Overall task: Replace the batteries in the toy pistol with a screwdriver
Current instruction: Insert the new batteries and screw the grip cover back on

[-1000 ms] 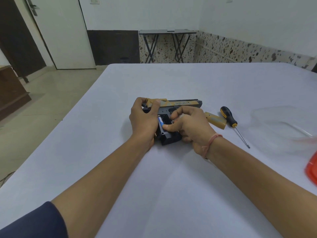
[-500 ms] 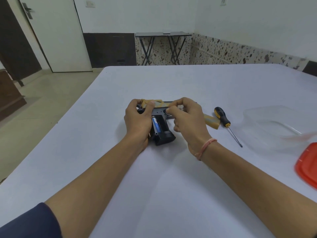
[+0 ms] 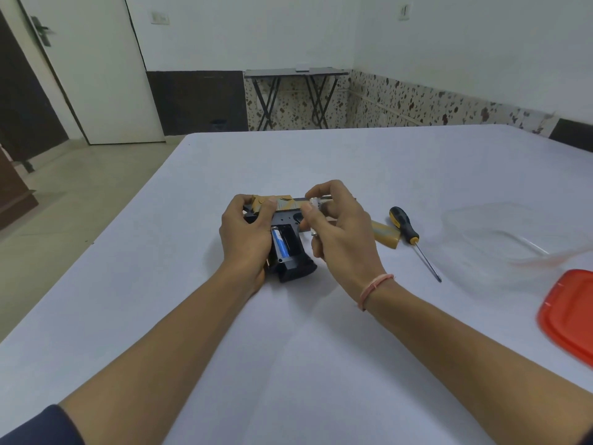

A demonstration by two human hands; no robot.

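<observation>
R hand has lifted off the grip bay since 1 s ago. We log it now at the pistol's 1 o'clock, thumb + forefinger pinching a small silvery piece; can't tell what it is. L hand grips the rear of the toy pistol, lying flat mid-table. Bay open, blue battery inside. At 3 o'clock: tan cover, screwdriver just beside it. Clear tub further out. Red lid at 4 o'clock, cut by frame edge. Bare cloth 5–7 o'clock betw. forearms. Table's left edge well off at 9.
</observation>
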